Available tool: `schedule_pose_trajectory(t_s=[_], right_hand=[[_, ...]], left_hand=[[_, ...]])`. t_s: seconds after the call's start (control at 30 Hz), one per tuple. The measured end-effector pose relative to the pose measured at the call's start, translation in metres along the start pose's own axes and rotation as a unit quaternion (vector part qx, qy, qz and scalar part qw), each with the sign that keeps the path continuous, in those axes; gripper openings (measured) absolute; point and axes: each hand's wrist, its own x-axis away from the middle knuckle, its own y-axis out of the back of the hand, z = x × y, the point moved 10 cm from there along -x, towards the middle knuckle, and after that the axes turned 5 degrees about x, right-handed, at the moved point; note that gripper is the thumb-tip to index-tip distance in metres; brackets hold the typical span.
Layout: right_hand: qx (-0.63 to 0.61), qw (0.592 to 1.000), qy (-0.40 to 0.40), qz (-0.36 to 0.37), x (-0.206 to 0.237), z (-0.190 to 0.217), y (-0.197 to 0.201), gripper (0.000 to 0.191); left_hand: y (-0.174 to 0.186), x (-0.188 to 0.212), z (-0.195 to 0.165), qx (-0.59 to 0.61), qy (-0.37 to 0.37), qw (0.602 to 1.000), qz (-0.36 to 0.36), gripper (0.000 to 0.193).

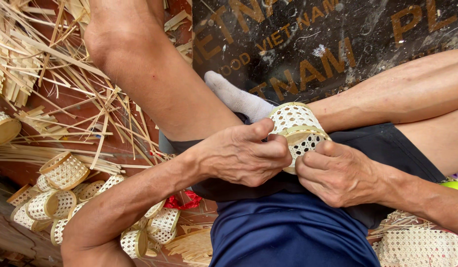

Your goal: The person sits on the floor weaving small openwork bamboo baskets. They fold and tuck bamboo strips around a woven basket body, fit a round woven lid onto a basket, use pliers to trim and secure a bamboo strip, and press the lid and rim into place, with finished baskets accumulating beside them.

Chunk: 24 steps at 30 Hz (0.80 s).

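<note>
Blue garment (288, 237), lower centre, nearest the lens. Far left: loose bamboo strips (66, 74) on the floor; below them, a heap of finished woven rings (66, 198). Centre: left hand (244, 155), fingers closed, pinching a small woven bamboo basket (295, 126) over the lap. Right hand (337, 173), curled, gripping its rim.

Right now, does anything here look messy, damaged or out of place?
Loose bamboo strips lie scattered untidily across the floor. The small woven basket held by the left hand and right hand looks undamaged.
</note>
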Motion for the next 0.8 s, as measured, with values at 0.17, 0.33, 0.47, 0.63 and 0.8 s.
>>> schedule_pose_trajectory(t_s=[0.17,0.33,0.47,0.63,0.8], right_hand=[[-0.012,0.999,0.014,0.04,-0.001,0.0,-0.008,0.031],[0.088,0.974,-0.196,-0.076,0.002,-0.039,0.07,0.026],[0.007,0.887,-0.425,-0.18,0.024,-0.085,0.079,0.028],[0.12,0.887,-0.417,-0.16,0.018,-0.112,0.037,0.009],[0.237,0.905,-0.345,-0.073,-0.001,-0.146,0.036,0.017]], left_hand=[[0.011,-0.011,0.013,0.018,0.027,0.999,-0.022,0.018],[0.034,0.008,0.032,0.089,0.187,0.97,-0.126,0.013],[0.037,-0.003,0.037,0.011,0.296,0.94,-0.167,0.017],[0.038,-0.015,0.047,0.081,0.334,0.884,-0.317,0.026],[0.028,0.016,0.107,0.07,0.474,0.8,-0.361,0.046]])
